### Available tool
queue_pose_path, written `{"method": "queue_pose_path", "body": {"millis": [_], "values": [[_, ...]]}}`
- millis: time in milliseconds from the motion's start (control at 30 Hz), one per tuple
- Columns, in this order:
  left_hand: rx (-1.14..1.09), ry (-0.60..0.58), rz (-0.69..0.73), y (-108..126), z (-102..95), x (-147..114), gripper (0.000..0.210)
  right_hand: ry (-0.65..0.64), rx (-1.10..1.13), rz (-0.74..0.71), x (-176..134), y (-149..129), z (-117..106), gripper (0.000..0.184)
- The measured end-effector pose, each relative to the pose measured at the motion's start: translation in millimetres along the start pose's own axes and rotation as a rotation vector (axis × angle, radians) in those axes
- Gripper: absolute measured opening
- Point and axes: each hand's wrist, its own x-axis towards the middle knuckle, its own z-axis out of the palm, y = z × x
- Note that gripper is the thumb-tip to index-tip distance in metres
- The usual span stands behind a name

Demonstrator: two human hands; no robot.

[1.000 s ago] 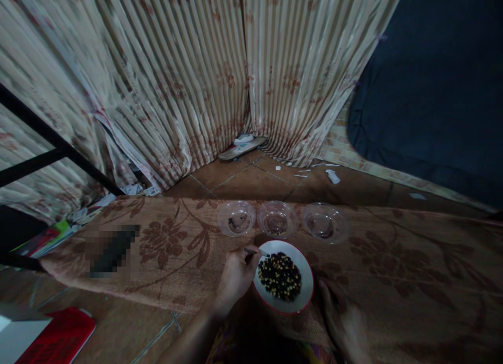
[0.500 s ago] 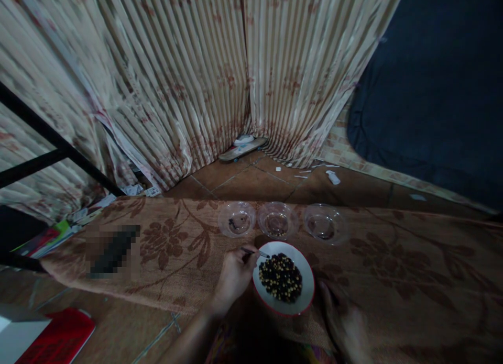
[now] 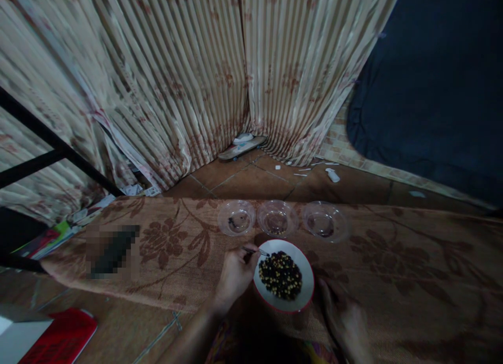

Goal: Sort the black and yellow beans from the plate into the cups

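Our left hand [image 3: 231, 280] has its fingers [image 3: 247, 262] pinched shut around thin tweezers [image 3: 264, 253]. The tips poke over the near-left part of the white bowl [image 3: 308, 275], by the edge of the pile of small round bits [image 3: 280, 276]. We cannot tell if the tips grip anything. Our right hand [image 3: 348, 319] is just right of the bowl. It is dark and blurry, so we cannot tell how far open its fingers are, or if they hold something.

To do this well, we think a soft, steady pinch is best, with the tips down at the side of 1 bit. Round bits look like they could roll or pop away if squeezed hard. A light hand on the bowl may stop it sliding.

The bowl is round and smooth, with a red rim. The bits are black and pale yellow, all mixed up; they could be beans or beads. Past the bowl are 3 clear, shiny cups in a row. The left cup [image 3: 222, 218] has a few dark bits, and the middle cup [image 3: 263, 217] has some yellow bits. We cannot tell what is in the right cup [image 3: 338, 222]. Everything sits on the desk [image 3: 393, 301], under a rough brown cloth [image 3: 168, 285] with darker flowers.
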Motion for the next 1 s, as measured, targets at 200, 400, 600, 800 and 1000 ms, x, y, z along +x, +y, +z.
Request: {"method": "queue_pose_path", "body": {"millis": [200, 400, 600, 800, 1000], "values": [[0.029, 0.005, 0.021, 0.3, 0.4, -0.8, 0.021, 0.014, 0.010, -0.018, 0.0, -0.4, -0.7, 0.051], [0.054, 0.009, 0.016, 2.5, 0.4, -1.2, 0.019, 0.016, 0.031, -0.001, 0.1, -3.2, -1.9, 0.052], [0.061, 0.031, 0.025, 5.2, 2.0, -1.1, 0.019, 0.009, 0.019, 0.005, 0.2, -3.9, -2.6, 0.050], [0.048, 0.017, 0.054, 7.8, 4.2, -0.7, 0.017, -0.009, 0.041, 0.013, -0.9, -4.6, -3.2, 0.050], [0.110, 0.004, 0.047, 7.5, 7.4, -1.4, 0.016, 0.001, 0.030, -0.004, -0.1, -2.1, -1.8, 0.048]]}}
